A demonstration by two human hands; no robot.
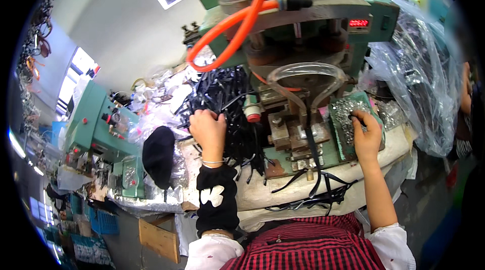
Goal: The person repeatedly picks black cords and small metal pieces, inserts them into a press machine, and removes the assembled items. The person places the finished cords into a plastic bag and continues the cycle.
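My left hand (207,131), with a black sleeve cover on its forearm, rests at the near left of a heap of black straps (230,136). Its fingers are curled in by a strap end; their grip is partly hidden. My right hand (368,133) reaches over a green tray (339,146) of small silvery metal parts (346,111). Thumb and forefinger are pinched together there, with something small and dark at the tips. Between my hands stands a green press machine (376,5). A black strap (312,146) hangs from its metal fixture (285,131).
A red-topped push button (252,113) sits left of the fixture. An orange hose (252,17) loops in front of the press. More black straps (308,202) lie at the near edge. A black pouch-like thing (158,156) and another green machine (91,118) are at left; clear plastic sheeting (419,78) hangs right.
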